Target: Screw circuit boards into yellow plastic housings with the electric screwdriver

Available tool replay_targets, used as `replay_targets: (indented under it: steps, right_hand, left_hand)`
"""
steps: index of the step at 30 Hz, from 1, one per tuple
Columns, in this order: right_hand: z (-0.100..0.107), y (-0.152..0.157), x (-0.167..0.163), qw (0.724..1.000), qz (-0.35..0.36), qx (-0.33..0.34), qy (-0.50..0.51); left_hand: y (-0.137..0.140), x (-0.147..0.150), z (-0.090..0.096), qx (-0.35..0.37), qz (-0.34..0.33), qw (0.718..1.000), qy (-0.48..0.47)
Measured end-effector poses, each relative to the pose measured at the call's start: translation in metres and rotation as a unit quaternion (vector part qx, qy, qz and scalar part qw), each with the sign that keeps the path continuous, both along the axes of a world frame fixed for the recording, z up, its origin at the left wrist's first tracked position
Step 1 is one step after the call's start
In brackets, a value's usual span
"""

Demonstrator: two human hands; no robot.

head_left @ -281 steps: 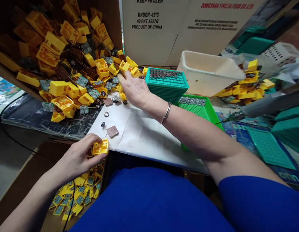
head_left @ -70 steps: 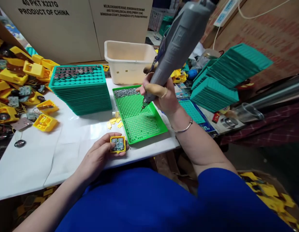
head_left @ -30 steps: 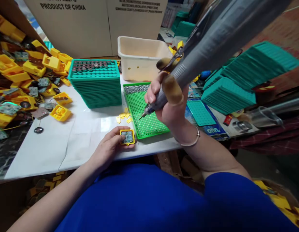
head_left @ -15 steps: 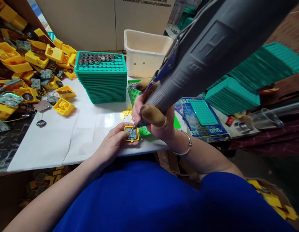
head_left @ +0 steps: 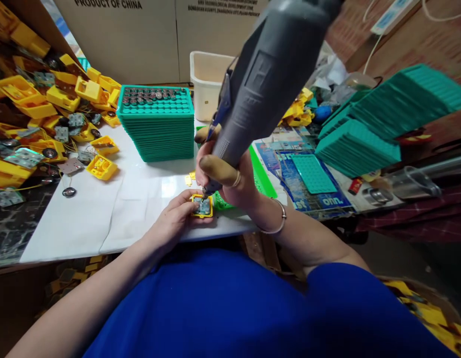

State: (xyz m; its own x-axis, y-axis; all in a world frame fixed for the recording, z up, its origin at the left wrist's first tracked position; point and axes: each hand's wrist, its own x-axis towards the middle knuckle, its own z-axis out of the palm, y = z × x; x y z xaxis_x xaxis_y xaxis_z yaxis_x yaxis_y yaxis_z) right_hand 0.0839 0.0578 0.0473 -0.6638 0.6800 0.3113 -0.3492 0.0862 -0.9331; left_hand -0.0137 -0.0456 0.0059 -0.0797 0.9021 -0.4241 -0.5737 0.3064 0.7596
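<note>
My left hand (head_left: 177, 211) grips a small yellow plastic housing (head_left: 203, 216) with a grey-green circuit board (head_left: 203, 205) inside, thumb over its left edge. A grey electric screwdriver (head_left: 248, 94) is in my closed right hand (head_left: 230, 174), tilted with its body up and to the right. Its bit meets the board's upper part, though whether a screw is under it I cannot make out. Brown finger covers sit on two fingers of the right hand. Behind that hand, partly hidden, lies a bright green perforated tray (head_left: 263, 174). Small flat yellow pieces (head_left: 189, 178) lie just beyond the housing.
Yellow housings with wired boards (head_left: 62, 99) are heaped at the left. A tall stack of teal trays (head_left: 163, 134), its top one bearing small round parts, stands behind the hands beside a white bin (head_left: 206, 94). More teal trays (head_left: 359, 146) are at the right.
The screwdriver has become more upright, its top swinging left and away from the camera. My right hand has shifted slightly left. My left hand still holds the housing; the view has shifted a little.
</note>
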Motion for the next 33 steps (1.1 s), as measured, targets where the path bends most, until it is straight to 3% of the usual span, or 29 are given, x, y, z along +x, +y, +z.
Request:
replay_targets:
  steps: [5, 8, 11, 15, 19, 21, 22, 24, 25, 26, 28, 30, 31, 33]
  right_hand:
    - [0.002, 0.010, 0.003, 0.998, 0.029, -0.018, 0.055]
    - [0.006, 0.011, 0.007, 0.995, 0.068, -0.044, 0.059]
    - [0.012, 0.007, 0.008, 0.994, 0.096, -0.017, 0.041]
    - [0.024, 0.006, 0.003, 0.992, -0.016, 0.009, 0.122]
    - [0.031, 0.020, 0.008, 0.965, -0.217, 0.032, 0.144]
    - [0.028, 0.025, 0.017, 0.922, -0.333, 0.131, 0.146]
    - [0.026, 0.026, 0.022, 0.879, -0.398, 0.208, 0.163]
    - [0.023, 0.022, 0.029, 0.752, -0.489, 0.391, 0.207]
    - [0.024, 0.020, 0.030, 0.707, -0.485, 0.474, 0.198]
    - [0.025, 0.018, 0.028, 0.696, -0.447, 0.538, 0.160]
    - [0.033, 0.020, 0.014, 0.752, -0.296, 0.589, 0.011]
    - [0.043, 0.032, -0.011, 0.789, -0.200, 0.567, -0.126]
    - [0.048, 0.042, -0.025, 0.786, -0.188, 0.558, -0.185]
    - [0.058, 0.064, -0.053, 0.755, -0.172, 0.553, -0.308]
  left_hand:
    - [0.002, 0.001, 0.006, -0.018, 0.016, 0.999, -0.041]
    - [0.000, 0.004, 0.004, 0.004, 0.016, 0.999, -0.031]
    - [0.000, 0.005, 0.002, 0.035, -0.004, 0.999, -0.007]
    - [0.000, -0.002, 0.005, -0.002, 0.025, 1.000, -0.014]
    - [-0.010, -0.017, 0.013, -0.020, 0.063, 0.997, -0.043]
    - [-0.017, -0.025, 0.016, -0.005, 0.080, 0.996, -0.033]
    - [-0.020, -0.027, 0.018, 0.000, 0.086, 0.996, -0.018]
    - [-0.025, -0.031, 0.019, 0.000, 0.090, 0.996, 0.019]
    - [-0.026, -0.032, 0.019, 0.000, 0.082, 0.996, 0.031]
    - [-0.027, -0.032, 0.019, 0.001, 0.069, 0.997, 0.035]
    - [-0.028, -0.032, 0.018, 0.011, 0.034, 0.999, 0.029]
    - [-0.029, -0.031, 0.017, 0.027, 0.002, 0.999, 0.026]
    - [-0.030, -0.032, 0.016, 0.034, -0.011, 0.999, 0.028]
    - [-0.032, -0.033, 0.014, 0.044, -0.028, 0.998, 0.034]
